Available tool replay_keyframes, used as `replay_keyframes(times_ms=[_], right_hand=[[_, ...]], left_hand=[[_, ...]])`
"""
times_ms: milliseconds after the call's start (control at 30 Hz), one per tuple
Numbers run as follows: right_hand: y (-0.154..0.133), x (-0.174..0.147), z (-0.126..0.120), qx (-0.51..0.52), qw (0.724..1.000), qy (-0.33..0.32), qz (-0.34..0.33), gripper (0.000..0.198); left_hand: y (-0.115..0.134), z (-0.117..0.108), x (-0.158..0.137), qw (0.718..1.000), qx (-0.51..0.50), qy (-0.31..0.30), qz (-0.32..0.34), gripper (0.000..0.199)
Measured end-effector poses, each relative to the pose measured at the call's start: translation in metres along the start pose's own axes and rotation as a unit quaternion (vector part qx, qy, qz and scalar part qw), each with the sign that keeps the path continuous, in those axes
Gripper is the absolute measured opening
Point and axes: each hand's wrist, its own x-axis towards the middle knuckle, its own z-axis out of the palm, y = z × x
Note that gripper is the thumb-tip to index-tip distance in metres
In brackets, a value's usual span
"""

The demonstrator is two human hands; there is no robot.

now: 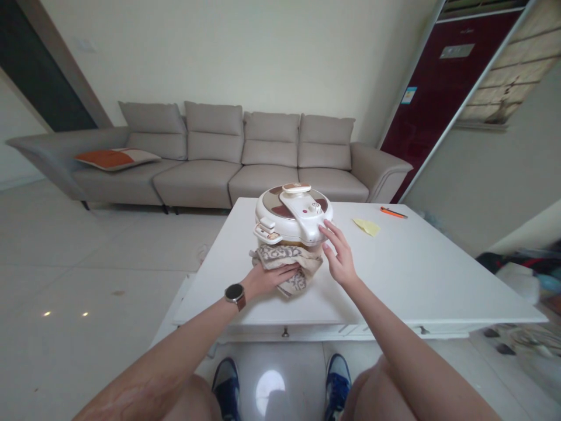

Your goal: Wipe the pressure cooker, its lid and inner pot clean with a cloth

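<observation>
At a white tabletop (438, 275), the left hand (272, 278) lays outstretched fingers over a patterned cloth (307, 270) bunched against the front of a white cooker (302, 209); with the thumb hidden, its grip cannot be told. The right hand (340, 258), loosely open and empty, touches the cooker's right side, apparently steadying it. The cooker's lid (272, 202) is down, its contents unseen.

From far off, I see a round white cooker (301, 211), lid down, with a shiny brown top. It sits upright on the tabletop (394, 266). The cloth (281, 252), cream with gray-brown swirls, is bunched against its near side.
</observation>
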Motion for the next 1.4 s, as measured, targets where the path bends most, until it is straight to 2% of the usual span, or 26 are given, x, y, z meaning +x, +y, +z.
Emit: replay_keyframes(times_ms=[233,467,633,867,1033,1233,1400], right_hand=[[0.0,-0.003,-0.003,-0.001,1.0,-0.011,0.005,0.044],[0.001,-0.005,-0.005,-0.001,1.0,-0.019,-0.004,0.044],[0.001,-0.005,-0.004,-0.004,1.0,-0.018,-0.001,0.044],[-0.002,-0.004,-0.004,-0.005,1.0,-0.015,-0.001,0.043],[-0.004,-0.003,-0.005,-0.006,1.0,-0.017,0.006,0.043],[-0.005,-0.005,-0.007,-0.002,1.0,-0.024,0.003,0.042],[-0.005,-0.008,-0.009,-0.003,1.0,-0.03,0.006,0.043]], left_hand=[[-0.009,-0.005,-0.037,0.998,-0.042,-0.031,-0.03,0.056],[-0.008,-0.002,-0.061,0.995,-0.055,-0.062,-0.054,0.052],[0.011,0.004,-0.049,0.994,-0.076,-0.066,-0.047,0.057],[0.042,0.021,-0.004,0.993,-0.073,-0.072,-0.054,0.059],[0.063,0.032,0.02,0.991,-0.059,-0.067,-0.095,0.059],[0.054,0.032,0.004,0.995,-0.058,-0.041,-0.072,0.057],[0.037,0.023,-0.021,0.992,-0.089,-0.068,-0.064,0.051]])
